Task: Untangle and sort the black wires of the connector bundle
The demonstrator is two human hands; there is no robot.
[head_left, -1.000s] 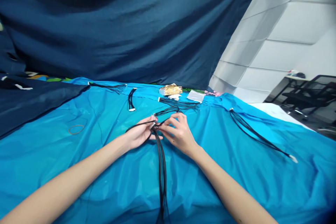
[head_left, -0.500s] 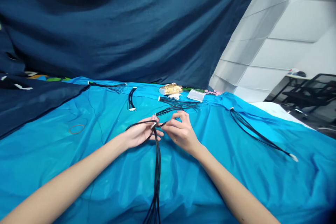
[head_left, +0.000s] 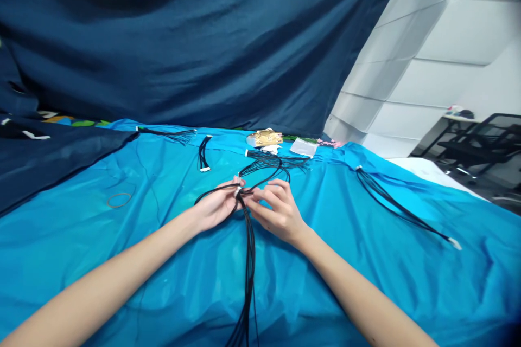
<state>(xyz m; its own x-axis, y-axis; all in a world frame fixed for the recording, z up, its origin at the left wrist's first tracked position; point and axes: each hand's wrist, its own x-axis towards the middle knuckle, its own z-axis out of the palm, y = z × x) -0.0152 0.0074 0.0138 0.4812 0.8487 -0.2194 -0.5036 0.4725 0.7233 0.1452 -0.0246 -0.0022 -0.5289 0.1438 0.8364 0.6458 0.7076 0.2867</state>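
Both hands meet over the middle of the tabletop [head_left: 122,260], which is draped in bright blue cloth. The left hand [head_left: 215,207] is closed, thumb and fingers pinching a bundle of black wires [head_left: 248,260] near its white connector [head_left: 237,191]. The right hand [head_left: 277,211] is curled beside it, fingertips pinching the same bundle just right of the connector. From the pinch the wires hang down toward the person and run off the lower edge of view; one loop arcs left over the left hand, another arcs up and right above the right hand.

Farther back lie more wire sets [head_left: 202,156], a gold packet [head_left: 264,138] and a clear bag [head_left: 303,147]. Another wire set [head_left: 401,209] stretches across the right side. A rubber band [head_left: 119,200] lies to the left. Dark blue fabric [head_left: 195,38] hangs behind
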